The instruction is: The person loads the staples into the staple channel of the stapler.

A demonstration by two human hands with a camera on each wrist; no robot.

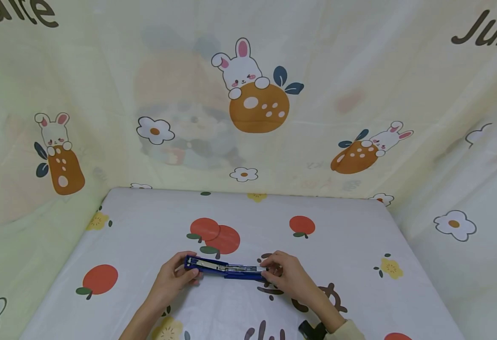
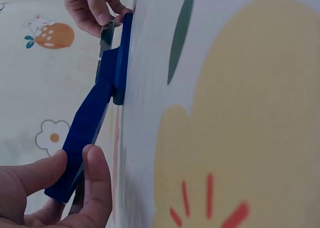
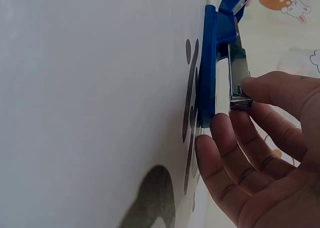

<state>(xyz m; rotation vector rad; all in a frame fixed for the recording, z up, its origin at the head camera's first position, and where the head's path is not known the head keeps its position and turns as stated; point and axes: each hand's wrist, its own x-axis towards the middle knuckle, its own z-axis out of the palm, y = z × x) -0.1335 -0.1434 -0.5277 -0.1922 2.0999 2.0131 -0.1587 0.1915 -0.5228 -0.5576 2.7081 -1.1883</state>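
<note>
A dark blue stapler (image 1: 225, 271) lies folded open across the middle of the table, its metal staple channel exposed. My left hand (image 1: 169, 281) grips the raised cover at the left end between thumb and fingers. In the left wrist view, the blue cover (image 2: 82, 123) slants up from the base, thumb and a finger on either side. At the other end, my right hand (image 1: 288, 278) pinches the metal channel (image 3: 239, 71) near its tip. The other right fingers curve beside the end of the blue base (image 3: 207, 68), as the right wrist view shows.
A white tablecloth (image 1: 338, 245) printed with fruit and flowers covers the table. Behind and at both sides hang pale printed curtains (image 1: 180, 85). A black object (image 1: 312, 329) shows by the right wrist.
</note>
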